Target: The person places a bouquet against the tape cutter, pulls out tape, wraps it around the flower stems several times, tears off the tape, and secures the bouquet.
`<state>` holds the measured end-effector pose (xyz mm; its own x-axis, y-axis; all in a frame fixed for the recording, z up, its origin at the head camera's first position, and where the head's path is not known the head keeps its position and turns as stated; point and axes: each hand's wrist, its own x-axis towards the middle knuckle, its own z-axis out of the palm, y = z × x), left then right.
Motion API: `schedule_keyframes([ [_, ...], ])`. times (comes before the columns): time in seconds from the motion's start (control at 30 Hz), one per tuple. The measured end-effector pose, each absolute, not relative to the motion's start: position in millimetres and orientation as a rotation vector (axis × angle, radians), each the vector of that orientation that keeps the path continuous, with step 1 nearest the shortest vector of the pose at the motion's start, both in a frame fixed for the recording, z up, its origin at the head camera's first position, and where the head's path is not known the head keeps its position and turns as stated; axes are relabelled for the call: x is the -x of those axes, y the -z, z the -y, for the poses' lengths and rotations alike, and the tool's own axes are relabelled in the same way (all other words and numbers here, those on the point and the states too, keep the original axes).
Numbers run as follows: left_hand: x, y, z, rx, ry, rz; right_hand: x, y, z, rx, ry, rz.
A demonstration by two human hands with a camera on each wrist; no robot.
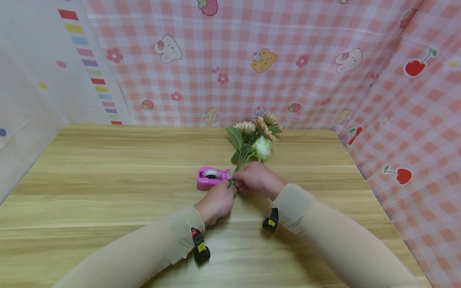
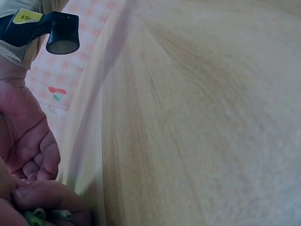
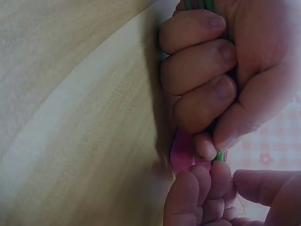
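Observation:
A small bunch of artificial flowers, with a pale green-white rose (image 1: 262, 148), beige blooms (image 1: 246, 129) and green leaves (image 1: 235, 138), slants away over the table. My left hand (image 1: 217, 201) grips the lower stems; in the left wrist view cut stem ends (image 2: 61, 215) poke out of it. Just above, my right hand (image 1: 257, 177) pinches at the stems (image 3: 220, 156) with thumb and fingers. Whether it also holds a strip of tape cannot be made out. A pink tape dispenser (image 1: 206, 183) with a clear roll stands beside the hands, left of the stems.
The wood-grain table (image 1: 108, 180) extends around the hands. Behind it hangs a pink checked cloth (image 1: 223, 48), with another checked cloth (image 1: 407, 132) on the right and a white dotted one (image 1: 32, 96) on the left. A black camera (image 1: 201, 250) is strapped to the left wrist.

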<state>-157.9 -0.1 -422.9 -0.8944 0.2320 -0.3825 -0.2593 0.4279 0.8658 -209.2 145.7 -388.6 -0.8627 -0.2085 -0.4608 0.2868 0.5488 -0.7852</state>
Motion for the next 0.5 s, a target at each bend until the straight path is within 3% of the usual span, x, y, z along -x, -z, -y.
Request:
schedule_keyframes([
  [0.5, 158.7, 422.5, -0.7, 0.049, -1.458, -2.234, 206.4, 394.0, -147.0, -0.139, 1.364, -2.197],
])
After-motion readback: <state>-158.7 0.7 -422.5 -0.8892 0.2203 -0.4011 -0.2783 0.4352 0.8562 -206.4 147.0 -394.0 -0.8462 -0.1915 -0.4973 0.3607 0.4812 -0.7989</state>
